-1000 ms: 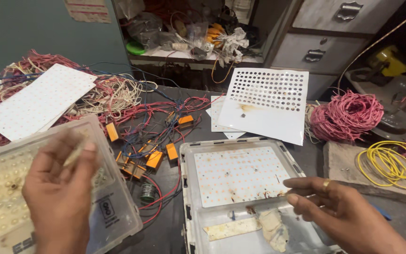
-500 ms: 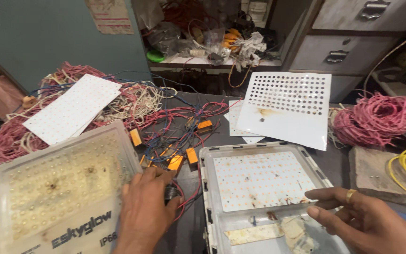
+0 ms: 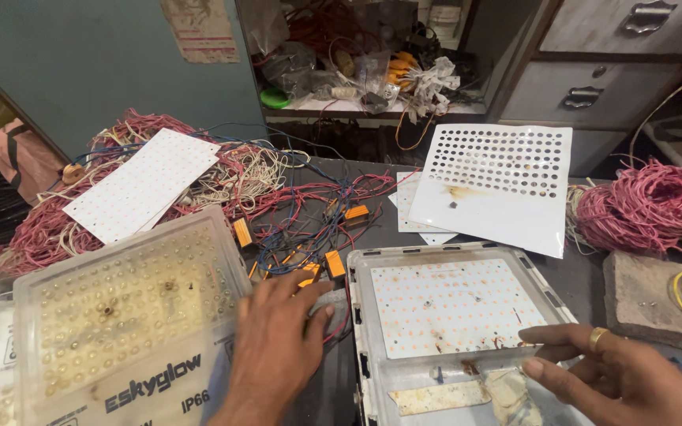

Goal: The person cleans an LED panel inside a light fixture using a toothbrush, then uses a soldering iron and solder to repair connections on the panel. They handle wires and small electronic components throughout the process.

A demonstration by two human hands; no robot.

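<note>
Dark desk (image 3: 357, 197), open lamp housing (image 3: 451, 315), clear lens cover (image 3: 120, 308), perforated white sheet (image 3: 507, 189), red wire tangle (image 3: 649, 205), orange connectors (image 3: 333, 264)

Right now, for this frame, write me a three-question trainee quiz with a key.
1. True or false: the left hand rests among the orange-tipped wires between the two housings.
2. What does the right hand wear?
3. The perforated white sheet lies: A) on the lens cover B) behind the open lamp housing C) on the red wire coil.
Key: 1 true; 2 a ring; 3 B.
</note>
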